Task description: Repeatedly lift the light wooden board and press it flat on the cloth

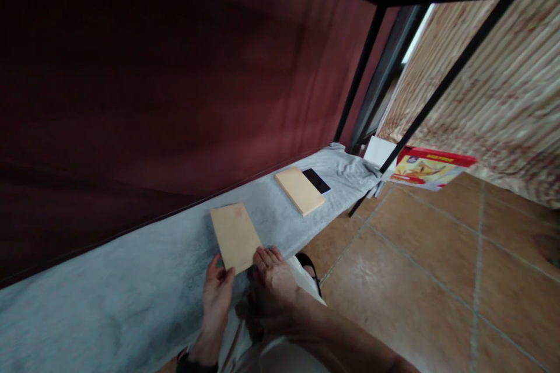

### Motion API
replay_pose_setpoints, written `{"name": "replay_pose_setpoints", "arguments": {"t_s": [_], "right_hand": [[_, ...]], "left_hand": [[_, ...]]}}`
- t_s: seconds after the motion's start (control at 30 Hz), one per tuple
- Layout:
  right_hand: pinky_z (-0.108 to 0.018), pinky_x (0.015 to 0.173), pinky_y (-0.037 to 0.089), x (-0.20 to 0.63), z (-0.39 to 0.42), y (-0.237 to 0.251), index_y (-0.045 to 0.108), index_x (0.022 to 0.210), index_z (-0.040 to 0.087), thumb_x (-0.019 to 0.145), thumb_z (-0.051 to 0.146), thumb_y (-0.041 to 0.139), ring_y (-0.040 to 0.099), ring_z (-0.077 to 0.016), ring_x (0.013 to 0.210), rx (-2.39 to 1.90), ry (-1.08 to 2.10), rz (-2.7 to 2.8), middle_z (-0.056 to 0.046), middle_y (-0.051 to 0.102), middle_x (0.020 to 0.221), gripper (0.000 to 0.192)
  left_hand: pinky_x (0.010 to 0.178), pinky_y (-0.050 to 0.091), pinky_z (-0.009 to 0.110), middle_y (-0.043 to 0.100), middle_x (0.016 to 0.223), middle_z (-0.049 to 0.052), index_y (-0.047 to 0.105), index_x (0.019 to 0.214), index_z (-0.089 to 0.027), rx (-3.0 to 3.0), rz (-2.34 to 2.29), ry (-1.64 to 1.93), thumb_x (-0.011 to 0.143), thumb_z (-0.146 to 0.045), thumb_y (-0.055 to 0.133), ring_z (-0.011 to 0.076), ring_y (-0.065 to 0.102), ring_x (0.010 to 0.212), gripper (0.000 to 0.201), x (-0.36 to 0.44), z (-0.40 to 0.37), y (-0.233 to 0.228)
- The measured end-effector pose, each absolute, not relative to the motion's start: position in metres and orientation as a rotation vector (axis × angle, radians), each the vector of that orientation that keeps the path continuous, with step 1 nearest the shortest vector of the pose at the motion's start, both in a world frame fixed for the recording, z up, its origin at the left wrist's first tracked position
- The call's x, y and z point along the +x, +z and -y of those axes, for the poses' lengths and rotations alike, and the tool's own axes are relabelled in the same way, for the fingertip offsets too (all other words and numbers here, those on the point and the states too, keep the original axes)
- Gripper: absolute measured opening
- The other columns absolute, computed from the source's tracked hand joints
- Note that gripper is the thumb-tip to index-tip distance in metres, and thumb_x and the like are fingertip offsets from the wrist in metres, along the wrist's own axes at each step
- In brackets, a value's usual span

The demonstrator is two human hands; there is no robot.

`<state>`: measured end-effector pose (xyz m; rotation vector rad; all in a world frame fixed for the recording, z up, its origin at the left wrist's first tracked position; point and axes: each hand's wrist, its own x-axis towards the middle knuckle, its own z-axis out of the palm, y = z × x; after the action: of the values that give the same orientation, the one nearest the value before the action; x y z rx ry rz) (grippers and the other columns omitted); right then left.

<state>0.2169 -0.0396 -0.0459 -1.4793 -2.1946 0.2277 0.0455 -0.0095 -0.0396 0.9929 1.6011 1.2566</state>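
Thin wooden board (235,236) flat on grey cloth-covered shelf (131,285), near edge held between both hands. Left hand (217,292) at board's 7 o'clock corner, thumb on top, fingers tucked beneath, gripping. Right hand (275,277) at 5 o'clock corner, fingertips pressed against edge, fingers loosely extended (whether curled under the board, cannot tell). Second wooden board (300,190) well apart toward 1 o'clock, with dark phone (317,180) just beside its right edge. Red-and-yellow box (426,168) farther out at 2 o'clock, past black frame post. Dark red wall behind shelf; tiled floor (437,280) at 3 o'clock.
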Motion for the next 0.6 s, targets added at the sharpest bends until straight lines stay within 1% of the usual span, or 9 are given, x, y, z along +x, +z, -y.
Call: {"name": "replay_pose_setpoints", "arguments": {"t_s": [0.1, 0.17, 0.23, 0.3, 0.33, 0.4, 0.47, 0.53, 0.6], "right_hand": [[-0.048, 0.111, 0.045, 0.214, 0.033, -0.035, 0.046, 0.144, 0.011, 0.097, 0.021, 0.052, 0.061, -0.0299, 0.124, -1.596, 0.225, 2.120, -0.020, 0.059, 0.141, 0.049], [-0.042, 0.100, 0.052, 0.217, 0.028, -0.027, 0.053, 0.138, 0.014, 0.096, 0.016, 0.050, 0.068, -0.0282, 0.111, -1.684, 0.265, 2.057, -0.018, 0.066, 0.131, 0.042], [-0.036, 0.086, 0.056, 0.224, 0.022, -0.021, 0.062, 0.125, 0.017, 0.096, 0.014, 0.047, 0.072, -0.0262, 0.094, -1.745, 0.385, 1.943, -0.014, 0.073, 0.112, 0.033], [-0.033, 0.077, 0.056, 0.233, 0.017, -0.020, 0.067, 0.107, 0.018, 0.096, 0.016, 0.045, 0.071, -0.0243, 0.083, -1.717, 0.585, 1.716, -0.010, 0.075, 0.094, 0.025], [-0.032, 0.073, 0.056, 0.237, 0.016, -0.020, 0.068, 0.100, 0.018, 0.096, 0.019, 0.044, 0.070, -0.0231, 0.080, -1.658, 0.709, 1.571, -0.008, 0.074, 0.088, 0.025], [-0.029, 0.068, 0.055, 0.241, 0.014, -0.024, 0.067, 0.092, 0.019, 0.096, 0.026, 0.044, 0.069, -0.0210, 0.076, -1.475, 0.971, 1.276, -0.005, 0.073, 0.083, 0.025], [-0.029, 0.066, 0.055, 0.241, 0.015, -0.028, 0.067, 0.090, 0.019, 0.091, 0.035, 0.051, 0.068, -0.0197, 0.073, -1.282, 1.187, 1.048, -0.004, 0.073, 0.083, 0.023], [-0.030, 0.065, 0.056, 0.237, 0.019, -0.030, 0.067, 0.088, 0.019, 0.083, 0.040, 0.060, 0.067, -0.0197, 0.070, -1.153, 1.325, 0.895, -0.004, 0.072, 0.081, 0.023], [-0.031, 0.064, 0.056, 0.233, 0.024, -0.030, 0.067, 0.088, 0.019, 0.077, 0.043, 0.066, 0.066, -0.0193, 0.066, -1.090, 1.414, 0.787, -0.003, 0.072, 0.079, 0.027]], "left_hand": [[0.087, 0.057, 0.038, 0.073, 0.102, 0.007, 0.058, 0.125, -0.020, 1.046, -1.488, 1.268, 0.074, -0.041, 0.072, 0.0251, 0.071, 0.095, 0.057, 0.064, 0.013, -0.019], [0.087, 0.057, 0.037, 0.073, 0.108, 0.009, 0.057, 0.130, -0.020, 1.085, -1.422, 1.255, 0.075, -0.048, 0.073, 0.0261, 0.070, 0.100, 0.063, 0.077, 0.017, -0.007], [0.088, 0.057, 0.036, 0.071, 0.116, 0.010, 0.058, 0.132, -0.021, 1.100, -1.382, 1.205, 0.077, -0.055, 0.073, 0.0266, 0.069, 0.107, 0.066, 0.086, 0.020, 0.000], [0.090, 0.057, 0.035, 0.068, 0.125, 0.010, 0.059, 0.132, -0.023, 1.039, -1.359, 1.181, 0.080, -0.057, 0.072, 0.0265, 0.066, 0.115, 0.064, 0.091, 0.022, 0.001], [0.092, 0.056, 0.035, 0.066, 0.127, 0.011, 0.059, 0.132, -0.024, 0.974, -1.357, 1.185, 0.081, -0.056, 0.072, 0.0262, 0.065, 0.118, 0.062, 0.092, 0.023, 0.000], [0.091, 0.056, 0.035, 0.068, 0.124, 0.012, 0.059, 0.129, -0.023, 0.816, -1.342, 1.178, 0.078, -0.050, 0.077, 0.0263, 0.066, 0.116, 0.060, 0.094, 0.025, -0.002], [0.087, 0.058, 0.037, 0.071, 0.115, 0.012, 0.060, 0.124, -0.022, 0.702, -1.282, 1.120, 0.073, -0.045, 0.082, 0.0270, 0.070, 0.107, 0.060, 0.098, 0.027, -0.004], [0.082, 0.058, 0.037, 0.074, 0.106, 0.011, 0.062, 0.117, -0.020, 0.667, -1.194, 1.075, 0.069, -0.043, 0.085, 0.0265, 0.073, 0.097, 0.058, 0.104, 0.029, -0.005], [0.077, 0.058, 0.033, 0.075, 0.098, 0.009, 0.064, 0.111, -0.018, 0.678, -1.156, 1.090, 0.065, -0.042, 0.087, 0.0237, 0.073, 0.088, 0.057, 0.109, 0.029, -0.005]]}}
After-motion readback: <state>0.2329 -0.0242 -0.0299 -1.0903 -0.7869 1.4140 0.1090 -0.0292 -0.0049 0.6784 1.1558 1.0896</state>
